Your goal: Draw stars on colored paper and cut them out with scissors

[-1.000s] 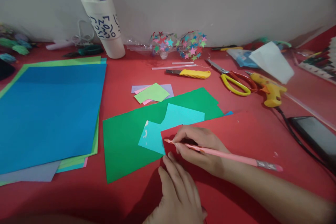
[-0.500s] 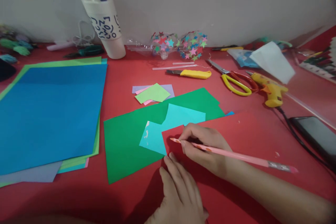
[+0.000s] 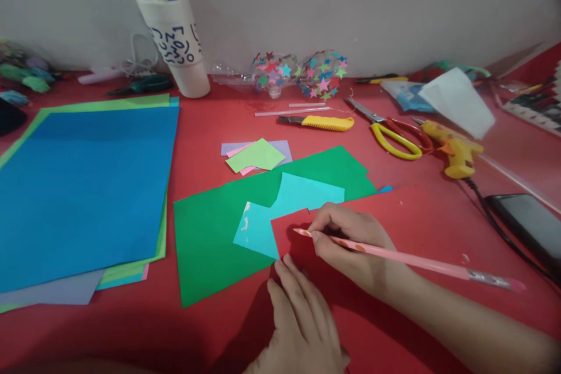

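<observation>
Between the fingers of my right hand (image 3: 350, 239) is a pink pencil (image 3: 407, 258), its tip at the left part of a red sheet of paper (image 3: 287, 225). Whether the tip touches the paper I cannot tell. My left hand (image 3: 302, 315) lies flat with fingers stretched out, its fingertips on the red sheet's near-left edge. Under the red sheet, a light blue paper piece (image 3: 302, 190) with a white mark at its left end rests on a green sheet (image 3: 210, 239). The red sheet's right part blends into the red table.
Blue sheets (image 3: 96, 187) lie stacked at left. Small paper scraps (image 3: 256, 155) sit behind the green sheet. Farther back are a box cutter (image 3: 326, 123), scissors (image 3: 390, 131), a yellow glue gun (image 3: 458, 149), a phone (image 3: 526, 228) and a white tumbler (image 3: 175, 41).
My right hand and the pencil have moved a little to the right across the red sheet. My left hand stays nearly where it was.
</observation>
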Motion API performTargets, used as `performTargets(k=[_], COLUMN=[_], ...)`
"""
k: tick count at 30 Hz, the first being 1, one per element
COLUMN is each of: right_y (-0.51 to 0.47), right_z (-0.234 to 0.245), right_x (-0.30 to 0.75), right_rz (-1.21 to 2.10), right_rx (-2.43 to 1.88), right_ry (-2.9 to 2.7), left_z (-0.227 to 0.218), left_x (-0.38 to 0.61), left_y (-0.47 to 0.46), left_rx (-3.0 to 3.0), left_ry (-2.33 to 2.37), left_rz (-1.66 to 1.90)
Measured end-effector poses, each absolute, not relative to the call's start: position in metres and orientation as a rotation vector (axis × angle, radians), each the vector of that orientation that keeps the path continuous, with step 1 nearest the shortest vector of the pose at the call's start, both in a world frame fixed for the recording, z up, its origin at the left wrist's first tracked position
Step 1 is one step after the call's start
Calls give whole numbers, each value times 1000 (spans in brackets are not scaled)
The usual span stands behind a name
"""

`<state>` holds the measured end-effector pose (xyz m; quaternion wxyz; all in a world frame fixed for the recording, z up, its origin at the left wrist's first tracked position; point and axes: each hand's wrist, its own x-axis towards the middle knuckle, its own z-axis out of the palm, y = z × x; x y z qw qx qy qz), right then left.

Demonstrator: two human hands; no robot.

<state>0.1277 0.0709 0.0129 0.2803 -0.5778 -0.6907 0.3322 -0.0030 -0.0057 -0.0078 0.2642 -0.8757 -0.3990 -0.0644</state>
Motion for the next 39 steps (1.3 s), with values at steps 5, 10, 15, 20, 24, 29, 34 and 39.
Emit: performTargets(k=[5,10,15,20,24,29,34,39], right_y=[72,73,71,69,70,70,69,69], right_z=[13,8,10,10,9,10,9,7], right_x=[126,127,129,131,130,130,131,132], right_rz=[884,838,872,930,913,892,901,913], right_rx=[-1578,-1547,-1517,-1424,-1378,-1350,-1268,-1218], right_ry=[-1821,-1811,-1866,-1922,-1988,-2044,-2097,-2131], left_z=[-6,-6,-5,-5,-5,-4,-4,-5], left_x=[-3,-3,-3,-3,-3,-3,-2,-1], left_y=[-5,-4,-4,-4,-3,-4,-4,-5], left_rx=[-2384,-2383,-2383,-2390,-2401,-2406,-2404,-2402], left_ry=[-1107,-1098,-1084,-1106,-1101,-1112,-1134,-1116], left_rz=[-172,-178,-172,-170,-187,-178,-167,-178])
